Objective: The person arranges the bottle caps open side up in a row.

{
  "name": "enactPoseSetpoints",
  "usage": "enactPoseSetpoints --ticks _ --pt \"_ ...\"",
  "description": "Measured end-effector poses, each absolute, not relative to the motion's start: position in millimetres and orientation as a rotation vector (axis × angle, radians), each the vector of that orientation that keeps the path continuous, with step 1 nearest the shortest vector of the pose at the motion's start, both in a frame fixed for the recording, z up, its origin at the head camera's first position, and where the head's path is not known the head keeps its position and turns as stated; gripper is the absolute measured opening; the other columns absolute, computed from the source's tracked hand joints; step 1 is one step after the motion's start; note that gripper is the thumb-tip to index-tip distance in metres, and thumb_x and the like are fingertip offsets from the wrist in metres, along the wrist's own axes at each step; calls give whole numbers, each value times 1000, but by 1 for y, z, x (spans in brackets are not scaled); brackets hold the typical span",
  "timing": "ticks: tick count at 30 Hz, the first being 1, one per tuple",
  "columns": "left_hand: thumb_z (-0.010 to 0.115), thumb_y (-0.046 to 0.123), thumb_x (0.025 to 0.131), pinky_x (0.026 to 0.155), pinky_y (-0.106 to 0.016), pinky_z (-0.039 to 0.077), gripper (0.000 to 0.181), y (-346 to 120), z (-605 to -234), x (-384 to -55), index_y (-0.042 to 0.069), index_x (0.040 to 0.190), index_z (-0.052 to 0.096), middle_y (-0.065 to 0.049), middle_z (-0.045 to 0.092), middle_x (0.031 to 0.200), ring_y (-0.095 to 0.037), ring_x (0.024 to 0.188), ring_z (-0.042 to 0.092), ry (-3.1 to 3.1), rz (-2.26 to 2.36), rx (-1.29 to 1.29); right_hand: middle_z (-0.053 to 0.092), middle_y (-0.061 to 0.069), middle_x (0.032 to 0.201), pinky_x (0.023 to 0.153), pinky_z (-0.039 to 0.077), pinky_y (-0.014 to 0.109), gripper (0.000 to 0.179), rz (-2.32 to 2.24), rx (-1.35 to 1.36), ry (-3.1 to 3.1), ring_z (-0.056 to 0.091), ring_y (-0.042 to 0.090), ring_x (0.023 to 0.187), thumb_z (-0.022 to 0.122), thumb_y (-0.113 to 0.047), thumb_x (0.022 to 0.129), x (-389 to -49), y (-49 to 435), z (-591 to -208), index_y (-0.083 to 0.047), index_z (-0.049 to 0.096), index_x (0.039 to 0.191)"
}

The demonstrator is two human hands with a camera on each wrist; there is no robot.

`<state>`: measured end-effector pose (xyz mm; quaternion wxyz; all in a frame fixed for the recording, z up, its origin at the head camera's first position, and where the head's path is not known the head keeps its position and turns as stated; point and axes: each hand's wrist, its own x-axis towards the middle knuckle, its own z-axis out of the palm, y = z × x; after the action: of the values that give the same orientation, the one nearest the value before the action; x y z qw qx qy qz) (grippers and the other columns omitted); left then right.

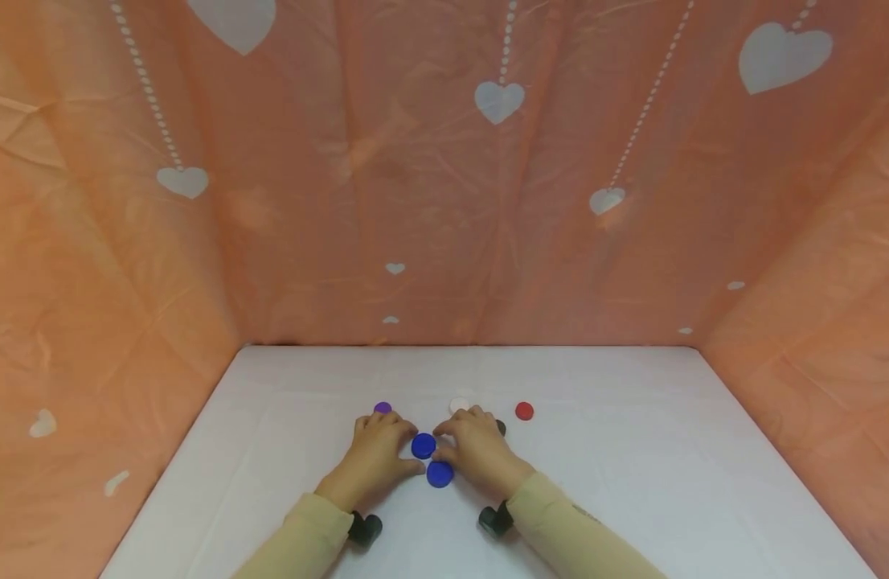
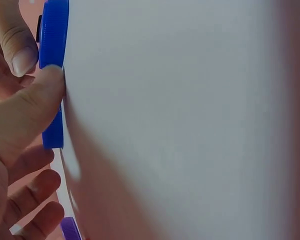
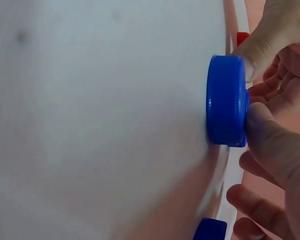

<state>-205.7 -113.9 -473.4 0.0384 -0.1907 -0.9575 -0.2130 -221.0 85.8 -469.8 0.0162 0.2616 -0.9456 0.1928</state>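
Two blue bottle caps lie near the middle of the table: a farther cap (image 1: 424, 447) and a nearer cap (image 1: 440, 474) with ribbed sides. My left hand (image 1: 375, 454) comes in from the left, its thumb on the near side of the farther cap and its index finger at the far side. From the right, my right hand (image 1: 481, 450) has its thumb and index fingertips beside that same cap. Neither hand plainly pinches it. The left thumb (image 2: 47, 90) stands before the caps in the left wrist view. In the right wrist view, the nearer cap (image 3: 227, 100) partly covers the right thumb.
A purple cap (image 1: 383, 408) sits beyond the left fingers. Past the right hand are a white cap (image 1: 457, 404) and a dark cap (image 1: 501, 428), partly covered. A red cap (image 1: 524, 411) lies farther right. An orange cloth (image 1: 444, 297) walls the white table (image 1: 632, 450).
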Motion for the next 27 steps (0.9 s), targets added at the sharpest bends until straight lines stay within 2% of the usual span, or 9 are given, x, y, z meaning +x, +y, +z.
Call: enactPoseSetpoints --ticks 10,18,23,27 --pt "81 36 77 91 -51 29 34 -110 -474 -209 11 98 69 0 60 93 -25 95 51 -2943 -647 -577 63 -3 98 80 35 36 29 578 837 -2949 49 18 95 71 -40 87 -223 82 -469 -17 75 104" --pt "79 35 79 89 -49 28 30 -108 -473 -211 11 93 68 2 58 85 -22 88 48 -2949 -602 -595 63 -2 100 80 36 36 27 572 849 -2962 50 19 97 69 -36 90 -223 81 -470 -17 74 106" --pt "77 34 83 88 -47 28 30 -107 -470 -211 9 98 68 6 57 81 -19 85 46 -2931 -644 -602 64 -6 99 84 35 37 25 699 807 -2985 49 16 98 68 -32 91 -225 82 -469 -17 72 110" --pt "76 33 83 90 -46 27 30 -108 -465 -211 9 100 69 6 60 83 -18 87 46 -2901 -733 -612 64 -9 97 87 34 38 22 824 768 -2974 49 15 97 68 -31 91 -226 85 -466 -17 73 107"
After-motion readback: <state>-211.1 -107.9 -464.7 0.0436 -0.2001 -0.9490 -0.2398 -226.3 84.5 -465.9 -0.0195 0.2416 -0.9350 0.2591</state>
